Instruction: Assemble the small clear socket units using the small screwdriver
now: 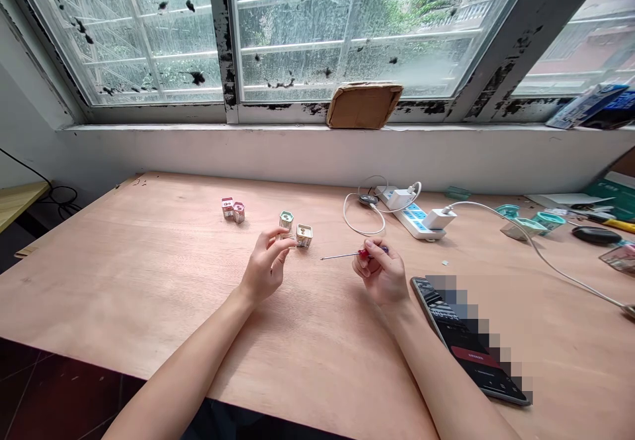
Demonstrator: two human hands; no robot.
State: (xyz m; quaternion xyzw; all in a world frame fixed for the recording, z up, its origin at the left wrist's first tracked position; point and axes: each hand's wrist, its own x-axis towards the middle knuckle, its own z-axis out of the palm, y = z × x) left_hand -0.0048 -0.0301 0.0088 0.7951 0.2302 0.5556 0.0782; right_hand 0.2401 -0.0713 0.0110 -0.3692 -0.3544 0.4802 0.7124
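1. Center of the frame, over a plywood table (149,281): left hand (268,269) closed to a loose pinch, thumb and forefinger close together, fingertips (290,242) just beside a small square part. Cannot tell whether anything tiny sits in the pinch.
2. Just right of it: right hand (381,276) closed around a red-handled screwdriver (364,253), thin shaft pointing left, tip well apart from the left hand.
3. Above the hands: two small square parts (286,220) (304,235) with pale tops and round holes, close together. Further left, two red-marked cubes (233,210), side by side.
4. Upper right of the hands: white power strip (409,212) with blue panels, white charger (439,218) plugged in, white cable (364,225) looped beside it.
5. Lower right: phone (471,354) lying flat, screen partly pixelated, near the right forearm.
6. Far right edge: teal plastic pieces (533,220), dark oval object (595,235), yellow-handled tool (612,225).
7. Top of frame: stained window (357,30), cardboard scrap (364,105) leaning on its sill.
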